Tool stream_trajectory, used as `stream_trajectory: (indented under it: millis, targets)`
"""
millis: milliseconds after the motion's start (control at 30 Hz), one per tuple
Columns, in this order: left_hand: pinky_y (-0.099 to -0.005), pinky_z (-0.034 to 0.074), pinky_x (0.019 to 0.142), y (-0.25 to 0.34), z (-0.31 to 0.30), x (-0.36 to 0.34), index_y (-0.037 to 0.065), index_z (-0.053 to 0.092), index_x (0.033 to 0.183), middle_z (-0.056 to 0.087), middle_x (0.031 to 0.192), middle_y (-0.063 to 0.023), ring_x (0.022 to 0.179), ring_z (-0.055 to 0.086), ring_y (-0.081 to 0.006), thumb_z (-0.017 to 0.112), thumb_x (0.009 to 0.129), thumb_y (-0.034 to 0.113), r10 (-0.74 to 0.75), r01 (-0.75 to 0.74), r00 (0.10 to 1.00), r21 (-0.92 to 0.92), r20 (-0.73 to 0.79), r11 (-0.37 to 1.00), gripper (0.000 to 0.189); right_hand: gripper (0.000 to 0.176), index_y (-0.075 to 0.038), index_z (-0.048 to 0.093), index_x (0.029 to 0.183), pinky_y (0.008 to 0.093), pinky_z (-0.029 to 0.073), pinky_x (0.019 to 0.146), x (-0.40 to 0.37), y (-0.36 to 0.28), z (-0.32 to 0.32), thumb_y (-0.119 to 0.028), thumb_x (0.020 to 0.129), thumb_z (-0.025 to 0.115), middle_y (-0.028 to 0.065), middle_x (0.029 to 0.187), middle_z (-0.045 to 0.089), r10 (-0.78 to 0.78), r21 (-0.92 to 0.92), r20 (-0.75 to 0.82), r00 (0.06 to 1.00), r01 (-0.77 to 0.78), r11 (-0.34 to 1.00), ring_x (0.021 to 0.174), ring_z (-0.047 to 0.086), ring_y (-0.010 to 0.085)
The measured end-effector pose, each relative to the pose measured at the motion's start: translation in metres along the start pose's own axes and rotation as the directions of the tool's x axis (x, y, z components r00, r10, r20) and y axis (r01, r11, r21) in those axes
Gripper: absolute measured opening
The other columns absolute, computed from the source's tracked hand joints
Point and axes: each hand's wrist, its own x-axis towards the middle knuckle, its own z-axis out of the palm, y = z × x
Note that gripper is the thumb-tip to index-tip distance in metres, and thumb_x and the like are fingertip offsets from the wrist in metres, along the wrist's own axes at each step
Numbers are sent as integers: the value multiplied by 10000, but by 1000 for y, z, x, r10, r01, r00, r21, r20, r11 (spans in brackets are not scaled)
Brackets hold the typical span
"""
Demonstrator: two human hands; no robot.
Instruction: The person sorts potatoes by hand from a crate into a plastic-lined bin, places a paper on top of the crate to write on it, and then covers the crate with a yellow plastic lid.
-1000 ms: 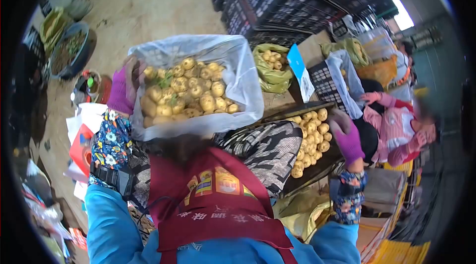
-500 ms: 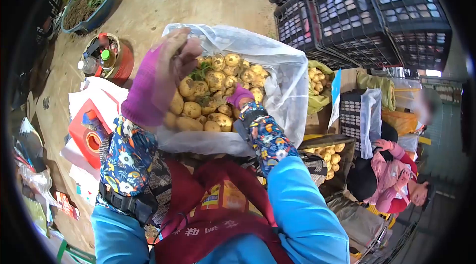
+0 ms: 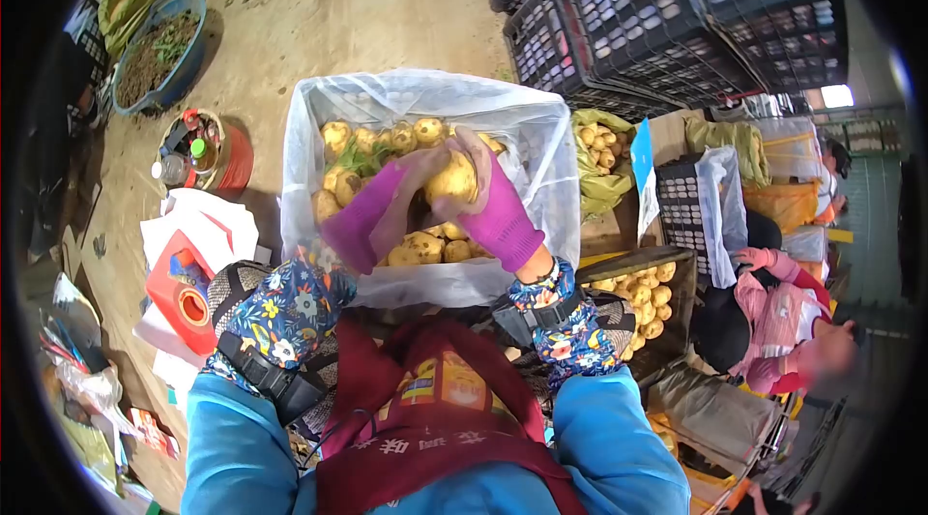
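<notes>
Potatoes (image 3: 419, 247) fill a crate lined with white plastic (image 3: 425, 89) in front of me, with a tuft of green leaves (image 3: 360, 159) among them. Above them, my right hand (image 3: 486, 188), in a purple glove with greyish fingers, is closed round a large yellow potato (image 3: 450, 176). Close against this potato's left side is my left hand (image 3: 382, 201), gloved the same way. Its fingers are smeared by motion, so whether they grip the potato cannot be made out.
Stacked black crates (image 3: 657, 27) stand at the upper right. Beside my crate are a green sack of potatoes (image 3: 601, 143) and a box of potatoes (image 3: 646, 302). To the left are a bucket with bottles (image 3: 232, 162), a red container (image 3: 184, 288) and a blue basin (image 3: 193, 56). A co-worker (image 3: 764, 322) sits at right.
My right hand has risen out of the potatoes and now holds one. My left hand has come down and right from the crate's left edge toward it. The view has shifted slightly.
</notes>
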Motion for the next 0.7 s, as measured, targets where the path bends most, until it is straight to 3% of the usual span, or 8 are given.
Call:
stream_trajectory:
  millis: [133,200,267,367,400,567,633,700]
  targets:
    - [-313,514,867,-7,15,-2,92,432,1354,540,1245,-41,1102,558,-141,454,996,382,108,-104,994,-162,20,981,462,454,34,501,1269,342,413,981,-11,1,-7,-188,887,604,143,1164,609,133,97,-138,981,-121,988,1143,558,252]
    - [-321,501,896,-6,10,-4,93,418,1362,532,1250,-45,1102,557,-151,472,988,376,109,-94,992,-202,62,975,472,423,29,514,1255,343,422,969,-17,42,-10,-176,894,597,139,1128,619,419,335,-137,897,-356,872,1128,562,239]
    - [-326,492,918,-1,9,-7,92,409,1362,523,1254,-51,1101,558,-160,489,979,366,130,-114,990,-232,53,966,479,427,19,495,1280,340,442,957,-18,51,-12,-173,910,589,138,1150,595,215,-117,-263,941,-252,961,1109,565,223]
    - [-329,490,926,15,3,-9,85,404,1355,511,1261,-63,1096,560,-170,512,962,339,242,-239,970,-230,-15,944,481,487,6,459,1320,349,448,965,-16,33,-7,-156,889,616,153,1221,544,190,177,-441,877,-123,977,1129,551,234]
    - [-329,494,921,13,2,-9,81,403,1353,508,1263,-68,1095,559,-171,518,956,327,274,-270,962,-216,-13,938,481,573,-14,431,1349,362,444,979,-19,16,-9,-162,847,666,169,1280,496,248,427,-313,917,-97,899,1169,527,257]
    - [-311,512,891,19,9,-14,80,439,1297,552,1105,-65,998,594,-154,560,921,257,170,-157,985,-305,15,939,433,614,-75,446,1373,331,458,937,-5,-39,-4,-169,813,680,122,1200,582,-135,-291,-162,978,83,953,1125,566,233]
    - [-297,518,864,20,-1,-13,79,468,1259,555,1133,-61,994,593,-152,555,913,249,100,-93,993,-107,57,990,395,576,-74,495,1338,305,475,899,-8,-41,-1,-166,804,692,108,1149,600,-166,-484,-46,985,123,866,1073,587,210]
    - [-288,525,836,17,-5,-22,86,493,1221,560,1137,-58,982,593,-148,552,904,234,82,-81,997,-39,8,996,355,441,-63,592,1211,340,481,877,-5,-30,-4,-257,823,678,119,1099,639,134,34,-83,987,-132,991,977,607,237]
